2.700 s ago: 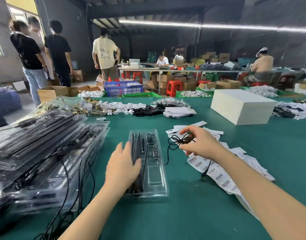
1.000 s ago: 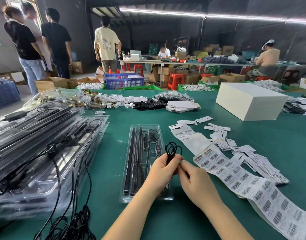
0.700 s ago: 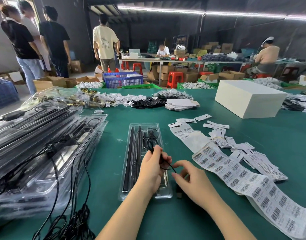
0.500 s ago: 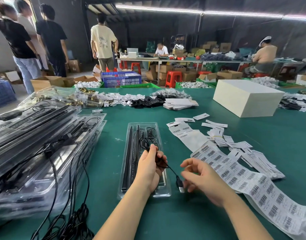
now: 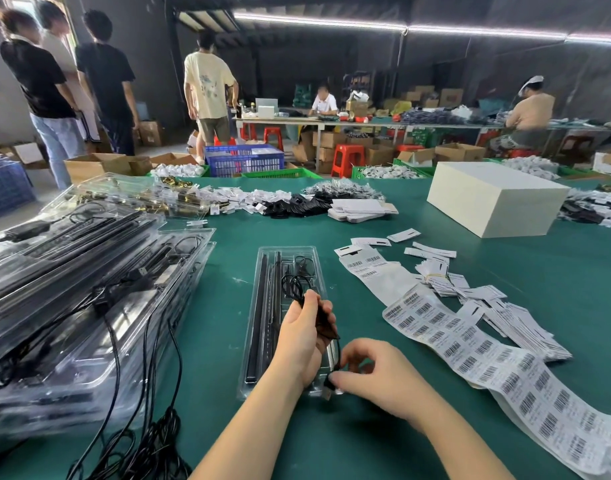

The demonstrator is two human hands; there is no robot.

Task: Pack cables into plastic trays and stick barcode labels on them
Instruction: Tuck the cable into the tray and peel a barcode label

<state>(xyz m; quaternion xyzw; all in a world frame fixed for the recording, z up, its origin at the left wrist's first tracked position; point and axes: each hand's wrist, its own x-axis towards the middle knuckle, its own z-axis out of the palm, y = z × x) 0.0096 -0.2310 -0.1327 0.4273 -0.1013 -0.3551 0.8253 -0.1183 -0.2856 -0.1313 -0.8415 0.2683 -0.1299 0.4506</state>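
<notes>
A clear plastic tray lies lengthwise on the green table in front of me, with black strips in its left slots. My left hand hovers over the tray's near half and grips a coiled thin black cable, whose loops stick up past my fingers. My right hand is at the tray's near right corner and pinches the cable's plug end. A long strip of barcode labels runs from the middle of the table to the lower right.
Stacked filled trays with black cables hanging off them crowd the left side. Loose label pieces lie to the right, a white box at the far right, small parts along the back. People stand and sit beyond the table.
My right hand left the label area and joined my left hand on the coiled cable. Both then came down over the tray, and my right hand now pinches the plug at the tray's near corner.
</notes>
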